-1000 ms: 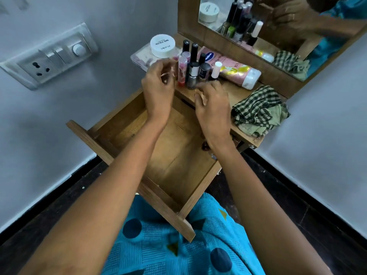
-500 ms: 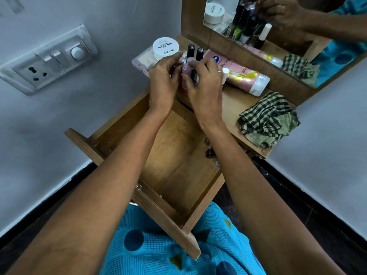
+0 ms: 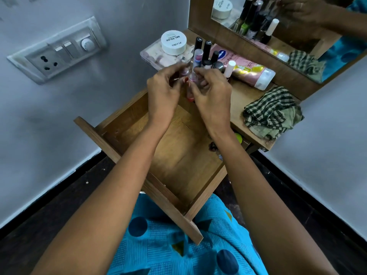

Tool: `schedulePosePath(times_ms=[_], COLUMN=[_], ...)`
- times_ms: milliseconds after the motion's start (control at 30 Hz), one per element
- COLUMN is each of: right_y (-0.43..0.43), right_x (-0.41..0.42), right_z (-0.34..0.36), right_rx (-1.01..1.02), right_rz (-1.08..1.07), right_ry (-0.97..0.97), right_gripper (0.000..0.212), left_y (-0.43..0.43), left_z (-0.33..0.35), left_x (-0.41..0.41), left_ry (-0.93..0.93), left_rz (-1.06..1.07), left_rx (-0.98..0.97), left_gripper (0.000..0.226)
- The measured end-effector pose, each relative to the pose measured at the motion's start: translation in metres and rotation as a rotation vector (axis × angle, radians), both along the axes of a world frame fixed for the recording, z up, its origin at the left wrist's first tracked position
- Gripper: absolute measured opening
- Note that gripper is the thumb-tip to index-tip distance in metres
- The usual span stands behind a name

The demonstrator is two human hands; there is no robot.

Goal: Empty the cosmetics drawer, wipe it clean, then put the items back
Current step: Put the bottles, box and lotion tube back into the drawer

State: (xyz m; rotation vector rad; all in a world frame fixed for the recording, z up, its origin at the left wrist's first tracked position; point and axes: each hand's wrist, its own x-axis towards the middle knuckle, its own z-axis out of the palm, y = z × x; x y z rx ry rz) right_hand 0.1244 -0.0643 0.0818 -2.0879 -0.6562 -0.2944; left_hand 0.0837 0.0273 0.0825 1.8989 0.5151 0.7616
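The drawer [image 3: 178, 155] stands pulled out over the person's lap, its wooden floor bare, so the emptying looks done and the wiping probably too, since the checked cloth [image 3: 272, 114] lies bunched at the right edge of the tabletop [image 3: 242, 98]. The cosmetics wait on that top: a cluster of bottles [image 3: 206, 56] near its front edge just above the drawer's back, a white jar [image 3: 173, 42] on a flat clear case [image 3: 156, 56] at the left corner, and a pink tube [image 3: 246, 71] lying on its side behind the cluster, along the foot of the mirror [image 3: 288, 26].

Both hands meet over the drawer's back edge. The left hand [image 3: 162, 92] and the right hand [image 3: 212, 94] are curled, fingertips pinched together around slim pinkish bottles [image 3: 191, 80] held upright between them; exactly how many each has is hard to tell. Gathering several at once in two hands likely saves trips back into the drawer, and keeping them upright keeps them from slipping.

Nothing blocks the drop into the drawer. The remaining bottles stand just behind the fingers and could be knocked over. A few small things show beneath the right forearm beside the drawer's right wall, too hidden to name.
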Motion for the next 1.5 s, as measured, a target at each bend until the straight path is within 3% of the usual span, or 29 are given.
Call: schedulePosePath(times_ms=[133,433,1033,1500], right_y=[-0.017,-0.06,-0.065,-0.052], right_x=[-0.011,-0.011,-0.011,-0.027], right_z=[-0.007,-0.025,-0.084,-0.099], right_rx=[-0.005,-0.219,-0.592,-0.804], right_rz=[0.057,0.036,-0.126,-0.338], right_ry=[0.052,0.025,-0.493,-0.395], right_gripper=[0.03,0.022,0.005,0.023], left_y=[-0.012,-0.031,-0.044,-0.046], left_z=[-0.011,-0.045,-0.091,-0.106], left_x=[-0.017,-0.025,-0.002,0.006], left_ry=[0.049,0.144,0.234,0.204], left_rz=[-0.017,-0.091,-0.174,-0.231], left_rx=[0.024,-0.044,-0.061,-0.079], left_gripper=[0.036,0.028,0.024,0.022])
